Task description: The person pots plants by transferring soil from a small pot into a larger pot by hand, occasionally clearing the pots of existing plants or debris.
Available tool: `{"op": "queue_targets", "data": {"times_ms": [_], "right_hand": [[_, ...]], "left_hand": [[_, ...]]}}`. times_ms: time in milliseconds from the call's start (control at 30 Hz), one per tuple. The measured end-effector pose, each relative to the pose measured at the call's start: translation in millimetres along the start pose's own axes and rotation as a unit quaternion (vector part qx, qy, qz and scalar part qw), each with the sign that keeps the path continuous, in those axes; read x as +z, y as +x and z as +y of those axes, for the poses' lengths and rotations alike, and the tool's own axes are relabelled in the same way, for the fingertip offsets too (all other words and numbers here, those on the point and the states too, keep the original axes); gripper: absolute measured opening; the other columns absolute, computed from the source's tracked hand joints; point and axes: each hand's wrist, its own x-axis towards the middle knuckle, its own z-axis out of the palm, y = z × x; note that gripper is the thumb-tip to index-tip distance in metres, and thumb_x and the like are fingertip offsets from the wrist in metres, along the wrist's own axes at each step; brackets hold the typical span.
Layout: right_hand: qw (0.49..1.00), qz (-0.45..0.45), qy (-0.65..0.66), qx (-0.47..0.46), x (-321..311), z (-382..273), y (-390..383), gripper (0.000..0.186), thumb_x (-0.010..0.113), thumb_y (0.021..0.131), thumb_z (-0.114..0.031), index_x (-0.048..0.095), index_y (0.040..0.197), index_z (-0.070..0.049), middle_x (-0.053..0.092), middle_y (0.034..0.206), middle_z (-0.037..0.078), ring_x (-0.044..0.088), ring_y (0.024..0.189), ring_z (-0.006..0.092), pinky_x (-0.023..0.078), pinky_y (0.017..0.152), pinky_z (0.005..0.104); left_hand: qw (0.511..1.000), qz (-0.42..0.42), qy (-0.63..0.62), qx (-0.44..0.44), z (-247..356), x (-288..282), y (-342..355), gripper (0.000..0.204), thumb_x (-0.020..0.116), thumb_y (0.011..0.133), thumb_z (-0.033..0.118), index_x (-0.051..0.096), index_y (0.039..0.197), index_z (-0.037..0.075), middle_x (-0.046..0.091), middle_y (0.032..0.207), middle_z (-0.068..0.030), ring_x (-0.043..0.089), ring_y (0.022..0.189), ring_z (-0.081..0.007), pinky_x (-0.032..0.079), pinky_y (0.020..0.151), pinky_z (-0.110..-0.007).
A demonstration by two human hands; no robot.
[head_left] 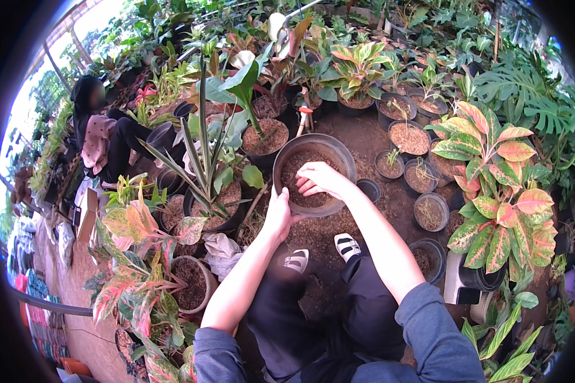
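A round dark plant pot (314, 139) with a dusty rim is in front of me, above the ground between my feet and the potted plants. Brown, crumbly potting mix (298, 165) lies inside it. My left hand (280, 216) grips the pot's near left side, its thumb up against the outer wall. Reaching in from the right, my right hand (319, 178) is inside the pot over the mix. Its fingers are loosely bent and a little apart, with nothing visible in them. Their tips partly hide the mix.
Leafy potted plants crowd both sides, including a pink-green one (495, 191) at right and a spiky one (204, 147) at left. Several small pots (409, 137) stand at right. An orange-handled tool (305, 111) stands beyond the pot. Another person (102, 137) sits at far left.
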Motion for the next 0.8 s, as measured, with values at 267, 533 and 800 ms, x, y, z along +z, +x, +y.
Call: {"op": "queue_targets", "data": {"times_ms": [267,533,800], "right_hand": [[0.997,0.016,0.069,-0.024,17,2,9,0.022,0.049,0.085,-0.013,0.048,0.101,0.003,0.056,0.09,0.014,0.059,0.081,0.0206,0.051,0.072,0.0312],[0.996,0.039,0.04,-0.068,3,1,3,0.025,0.049,0.085,-0.014,0.047,0.104,0.002,0.056,0.091,0.013,0.059,0.083,0.0196,0.05,0.072,0.0318],[0.996,0.004,0.023,-0.084,-2,-2,-5,0.024,0.046,0.087,-0.018,0.05,0.1,0.002,0.057,0.089,0.015,0.059,0.081,0.0209,0.051,0.07,0.0315]], "left_hand": [[1.0,0.009,-0.015,-0.018,-6,-2,1,0.041,0.023,0.094,0.025,0.015,0.132,0.012,0.032,0.129,-0.0156,0.045,0.111,-0.0292,0.048,0.081,-0.048],[1.0,0.003,-0.018,-0.018,-5,3,2,0.041,0.023,0.094,0.025,0.015,0.133,0.014,0.032,0.129,-0.0153,0.045,0.111,-0.0292,0.048,0.081,-0.049],[1.0,0.016,0.021,-0.001,-12,-3,7,0.039,0.022,0.094,0.025,0.018,0.131,0.013,0.035,0.127,-0.0149,0.047,0.109,-0.0287,0.049,0.078,-0.048]]}}
